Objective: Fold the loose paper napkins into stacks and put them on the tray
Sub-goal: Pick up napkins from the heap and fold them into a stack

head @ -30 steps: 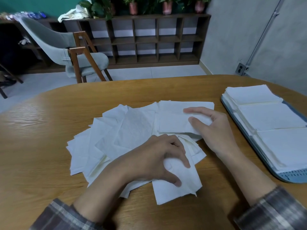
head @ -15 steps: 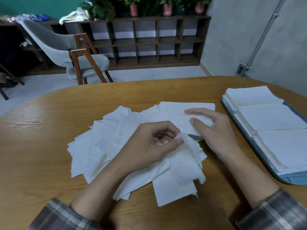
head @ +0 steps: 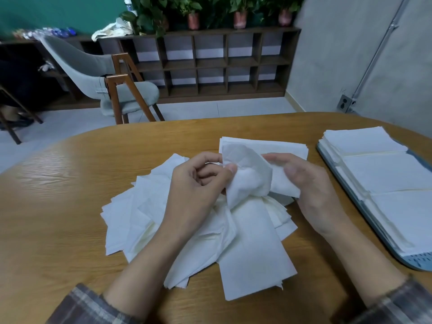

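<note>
Nearby: a grey chair [head: 102, 73] and a shelf [head: 210, 64] topped with potted plants [head: 193, 21] stand beyond the table [head: 58, 195].
Pile: loose napkins [head: 252, 249] sprawl mid-table beneath both hands.
Left hand [head: 194, 188]: pinches a crumpled napkin [head: 250, 176] held above the pile.
Right hand [head: 311, 185]: grips the same napkin's other side.
Tray [head: 420, 261]: at the table's right edge, carrying three folded stacks [head: 385, 174] in a row.

Looks like an office lounge or café-type room. Wooden cubby shelf [head: 210, 64] along the wall with potted plants [head: 194, 12] on top, grey upholstered chair [head: 102, 76], tiled floor, oval wooden table [head: 58, 195].
</note>
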